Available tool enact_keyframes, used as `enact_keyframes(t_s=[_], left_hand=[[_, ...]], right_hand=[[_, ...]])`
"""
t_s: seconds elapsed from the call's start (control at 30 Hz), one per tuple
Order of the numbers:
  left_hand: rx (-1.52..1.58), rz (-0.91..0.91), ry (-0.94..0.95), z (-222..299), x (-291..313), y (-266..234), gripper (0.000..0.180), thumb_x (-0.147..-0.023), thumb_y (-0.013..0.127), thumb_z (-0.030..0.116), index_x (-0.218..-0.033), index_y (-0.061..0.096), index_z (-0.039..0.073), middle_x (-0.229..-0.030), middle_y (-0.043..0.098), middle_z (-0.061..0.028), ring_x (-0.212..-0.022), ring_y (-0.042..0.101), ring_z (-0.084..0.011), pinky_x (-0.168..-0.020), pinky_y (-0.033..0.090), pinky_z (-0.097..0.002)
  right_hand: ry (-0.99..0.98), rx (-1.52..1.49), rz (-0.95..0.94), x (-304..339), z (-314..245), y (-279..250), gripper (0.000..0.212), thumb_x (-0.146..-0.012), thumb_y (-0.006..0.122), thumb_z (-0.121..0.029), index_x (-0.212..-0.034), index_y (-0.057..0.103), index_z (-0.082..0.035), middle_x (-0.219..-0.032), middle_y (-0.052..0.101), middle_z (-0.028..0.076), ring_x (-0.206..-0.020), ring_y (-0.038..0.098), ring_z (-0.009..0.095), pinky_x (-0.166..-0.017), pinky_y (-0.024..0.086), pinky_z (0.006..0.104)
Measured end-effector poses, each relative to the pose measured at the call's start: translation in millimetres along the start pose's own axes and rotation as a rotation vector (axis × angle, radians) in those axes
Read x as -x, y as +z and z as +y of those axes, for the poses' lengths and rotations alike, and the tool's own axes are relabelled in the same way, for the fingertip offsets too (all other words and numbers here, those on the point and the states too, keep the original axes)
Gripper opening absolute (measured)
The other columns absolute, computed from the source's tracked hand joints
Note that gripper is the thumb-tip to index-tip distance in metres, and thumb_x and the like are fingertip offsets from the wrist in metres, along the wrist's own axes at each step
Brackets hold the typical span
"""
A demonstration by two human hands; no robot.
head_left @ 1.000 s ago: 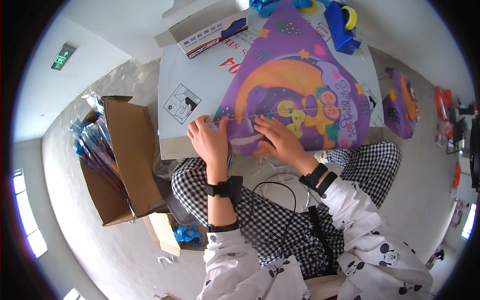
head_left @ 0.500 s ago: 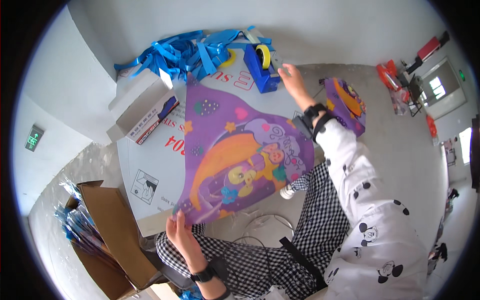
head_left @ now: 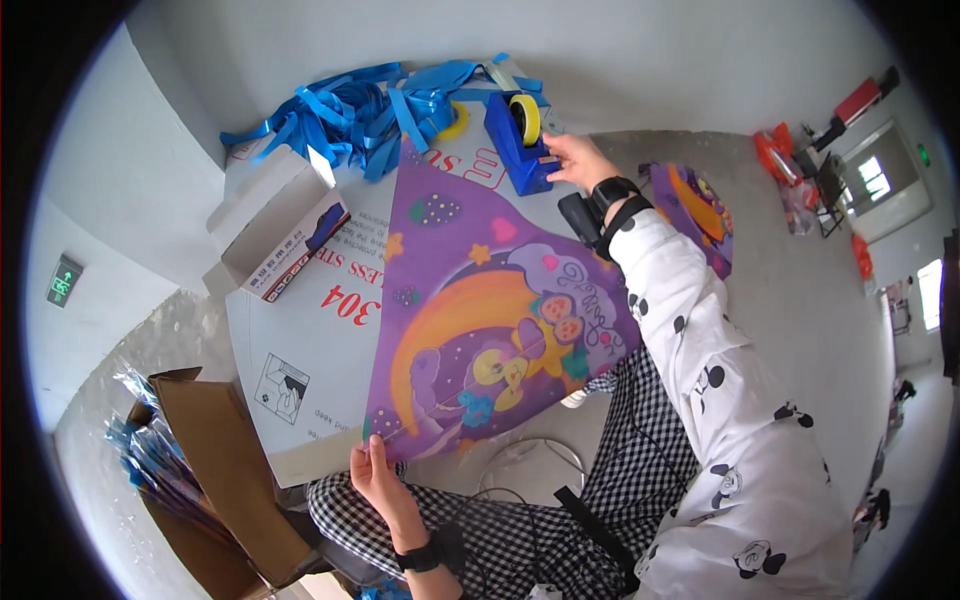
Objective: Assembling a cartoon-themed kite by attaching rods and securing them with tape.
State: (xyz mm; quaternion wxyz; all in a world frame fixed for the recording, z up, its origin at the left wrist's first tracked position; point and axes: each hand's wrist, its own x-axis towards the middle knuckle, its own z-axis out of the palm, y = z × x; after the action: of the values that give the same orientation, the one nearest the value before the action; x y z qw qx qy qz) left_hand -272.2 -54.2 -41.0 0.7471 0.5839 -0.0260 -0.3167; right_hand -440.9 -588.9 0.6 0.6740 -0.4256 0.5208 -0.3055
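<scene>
A thin purple cartoon-print kite [head_left: 480, 220] slants across the table's front edge, its near part over my lap. At its near left corner, my left hand [head_left: 382, 490] pinches the edge between thumb and fingers. My right hand [head_left: 582, 163] is at the front end of a blue tape dispenser [head_left: 519, 158], which holds a yellow-rimmed roll of tape [head_left: 526, 118]. Its fingertips close by the cutting end, seemingly on the tape, though the clear strip is hard to make out.
Blue strips [head_left: 340, 115] lie heaped at the back. An open white carton [head_left: 275, 225] stands at the left of the table [head_left: 320, 385]. Another purple piece [head_left: 695, 205] lies to the right. A cardboard box [head_left: 225, 460] with plastic-wrapped items stands at lower left.
My right hand has moved left and slightly down, onto the dispenser's front end. The kite has shifted slightly right and lies flatter; my left hand still pinches its corner, now a little lower.
</scene>
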Motion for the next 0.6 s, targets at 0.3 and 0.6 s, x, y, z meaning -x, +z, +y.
enact_keyframes(t_s=[0.3, 0.6], left_hand=[[0.035, 0.025, 0.026, -5.0, -5.6, 0.2, 0.011, -0.096, 0.06, 0.011, -0.085, 0.058, 0.01, -0.077, 0.056, 0.0083, -0.067, 0.045, 0.0, -0.061, 0.035, -0.0179], [0.033, 0.015, 0.003, -8.2, -6.4, 1.2, 0.012, -0.096, 0.06, 0.01, -0.084, 0.057, 0.009, -0.078, 0.056, 0.008, -0.068, 0.046, -0.0004, -0.061, 0.036, -0.0182]], right_hand=[[-0.319, -0.379, 0.208, 38.2, 60.8, 18.7, 0.026, -0.086, 0.071, -0.012, -0.107, 0.061, 0.0, -0.113, 0.057, 0.01, -0.106, 0.053, 0.019, -0.095, 0.045, 0.035], [-0.347, -0.26, 0.194, 24.9, 80.8, 3.9, 0.023, -0.083, 0.074, -0.007, -0.099, 0.064, 0.006, -0.101, 0.064, 0.011, -0.094, 0.062, 0.019, -0.089, 0.051, 0.0304]])
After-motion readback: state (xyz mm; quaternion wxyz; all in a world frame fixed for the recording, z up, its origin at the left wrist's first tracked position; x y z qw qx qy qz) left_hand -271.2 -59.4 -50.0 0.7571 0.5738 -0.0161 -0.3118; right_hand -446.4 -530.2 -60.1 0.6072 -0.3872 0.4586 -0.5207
